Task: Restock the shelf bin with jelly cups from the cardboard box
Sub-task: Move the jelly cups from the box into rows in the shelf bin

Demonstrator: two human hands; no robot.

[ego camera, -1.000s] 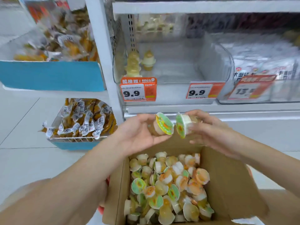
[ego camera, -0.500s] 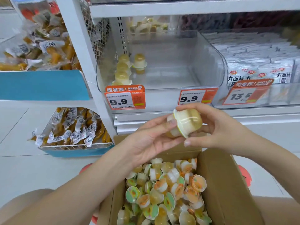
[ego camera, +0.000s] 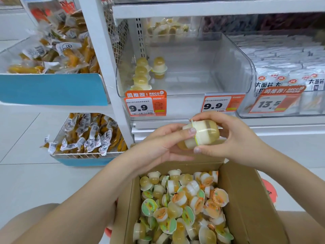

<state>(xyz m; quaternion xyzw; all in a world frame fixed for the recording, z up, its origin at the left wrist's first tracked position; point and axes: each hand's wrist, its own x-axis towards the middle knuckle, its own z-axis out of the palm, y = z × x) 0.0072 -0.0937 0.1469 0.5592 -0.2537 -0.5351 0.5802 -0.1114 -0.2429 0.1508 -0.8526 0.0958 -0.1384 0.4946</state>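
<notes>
Two jelly cups [ego camera: 199,134] being pinched lid-to-lid between left hand [ego camera: 163,147] and right hand [ego camera: 233,138], above cardboard box [ego camera: 246,199]. Shelf bin [ego camera: 233,55] holding few cups at left edge; box nearly full, most restocking remaining.

Two jelly cups [ego camera: 200,134], held apart with their green lids tilted toward each other a second ago, now sit pressed lid to lid above the box [ego camera: 246,199]. The left hand [ego camera: 165,148] has shifted from cradling one cup to gripping the pair's near end, while the right hand [ego camera: 233,140] has closed over the far end. Both hands have risen closer to the bin [ego camera: 184,67].
</notes>
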